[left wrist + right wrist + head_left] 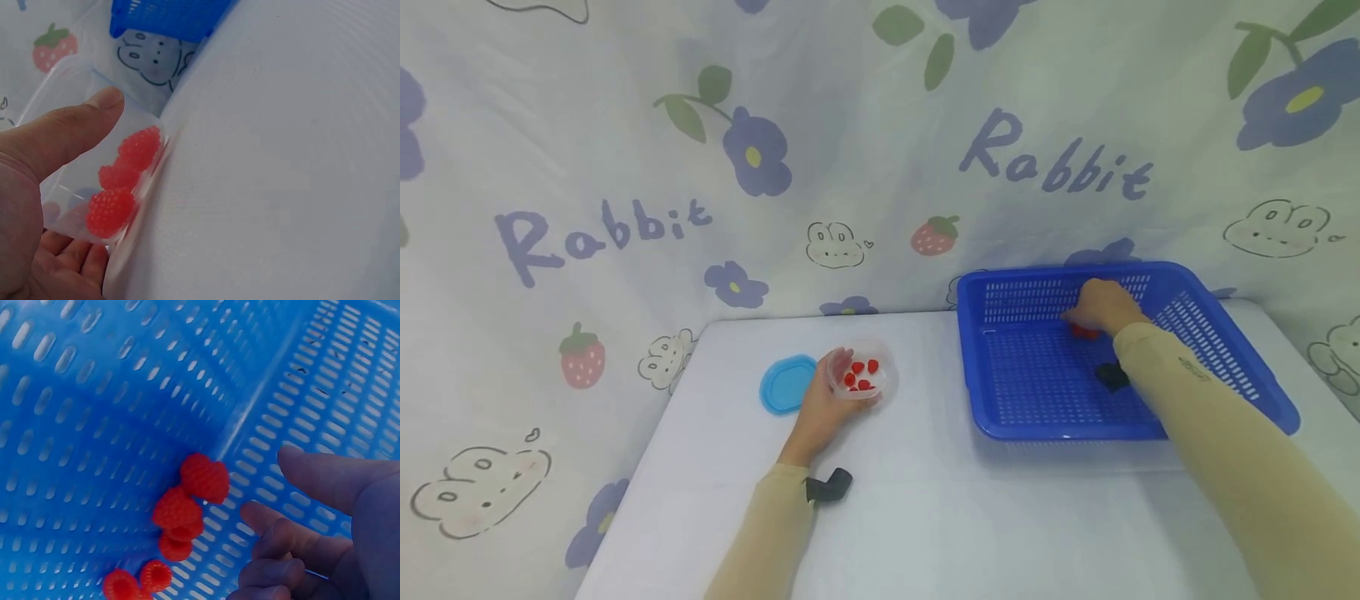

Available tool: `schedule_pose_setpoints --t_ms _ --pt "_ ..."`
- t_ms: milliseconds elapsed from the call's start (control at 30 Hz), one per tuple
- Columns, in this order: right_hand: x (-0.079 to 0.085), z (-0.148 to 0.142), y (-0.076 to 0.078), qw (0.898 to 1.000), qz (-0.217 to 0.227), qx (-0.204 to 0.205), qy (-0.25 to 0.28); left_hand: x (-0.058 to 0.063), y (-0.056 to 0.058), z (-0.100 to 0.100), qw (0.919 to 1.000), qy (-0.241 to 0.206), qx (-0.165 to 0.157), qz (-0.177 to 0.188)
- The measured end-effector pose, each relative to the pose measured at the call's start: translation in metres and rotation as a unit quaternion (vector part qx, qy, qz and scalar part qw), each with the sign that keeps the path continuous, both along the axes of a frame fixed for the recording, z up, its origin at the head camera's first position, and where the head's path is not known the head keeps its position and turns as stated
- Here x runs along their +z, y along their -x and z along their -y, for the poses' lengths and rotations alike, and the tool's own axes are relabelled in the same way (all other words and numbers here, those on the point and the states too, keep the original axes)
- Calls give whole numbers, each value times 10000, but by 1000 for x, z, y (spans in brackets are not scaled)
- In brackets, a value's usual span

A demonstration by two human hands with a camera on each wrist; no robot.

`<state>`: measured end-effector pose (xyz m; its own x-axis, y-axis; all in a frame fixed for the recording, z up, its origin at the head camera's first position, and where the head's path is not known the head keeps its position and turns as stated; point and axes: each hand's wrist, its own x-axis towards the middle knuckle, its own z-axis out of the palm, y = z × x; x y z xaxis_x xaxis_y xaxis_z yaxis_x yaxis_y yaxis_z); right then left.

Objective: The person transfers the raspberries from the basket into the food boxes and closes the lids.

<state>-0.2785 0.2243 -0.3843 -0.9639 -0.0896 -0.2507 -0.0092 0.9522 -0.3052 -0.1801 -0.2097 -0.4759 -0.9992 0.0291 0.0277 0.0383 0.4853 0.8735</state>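
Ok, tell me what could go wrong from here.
The open cup could spill its berries if the left hand tips it. The right hand might squash or scatter the loose berries bunched along a wall of the basket. The right sleeve, crossing the basket's near rim, might snag it.

A long beige fabric left sleeve (767, 529) has a black angular attachment (831, 486) at its cuff; the matching beige right sleeve (1232, 450) bears a small dark marking (1195, 367).
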Motion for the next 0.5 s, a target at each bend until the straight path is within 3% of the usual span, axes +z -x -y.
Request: schedule_pose_setpoints --t_ms 500 --pt "-13 0 0 9991 -379 4 -213 0 0 -1 10000 -16 55 29"
